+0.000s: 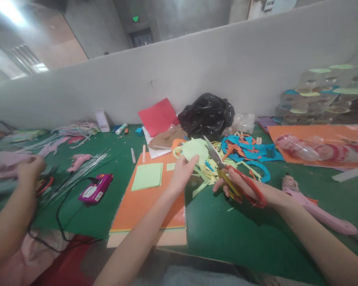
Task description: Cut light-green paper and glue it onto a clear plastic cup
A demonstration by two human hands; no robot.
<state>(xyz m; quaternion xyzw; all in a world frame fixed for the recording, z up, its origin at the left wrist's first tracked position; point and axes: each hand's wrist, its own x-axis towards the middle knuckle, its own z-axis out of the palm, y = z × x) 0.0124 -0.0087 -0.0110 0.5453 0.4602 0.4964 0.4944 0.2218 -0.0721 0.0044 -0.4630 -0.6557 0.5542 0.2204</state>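
Observation:
A pale green paper piece (pixel 195 150) with a rounded edge is pinched between the thumb and fingers of my left hand (pixel 183 172). My right hand (pixel 234 184) is closed on scissors (pixel 250 184) with red and yellow handles. Their blades point up and left and lie at the right edge of the green paper. Below and behind them is a pile of paper scraps (pixel 244 147) in blue, orange and pale yellow. Left of my left hand, square green sheets (pixel 147 176) rest on a stack of orange paper (pixel 137 210).
A black plastic bag (pixel 207 115) and red paper (pixel 158 117) stand by the partition. On the right lie a pink glue gun (pixel 322 210) and plastic bottles (pixel 298 147). At left are a purple device (pixel 97 188) with a cable and another person's hand (pixel 32 167).

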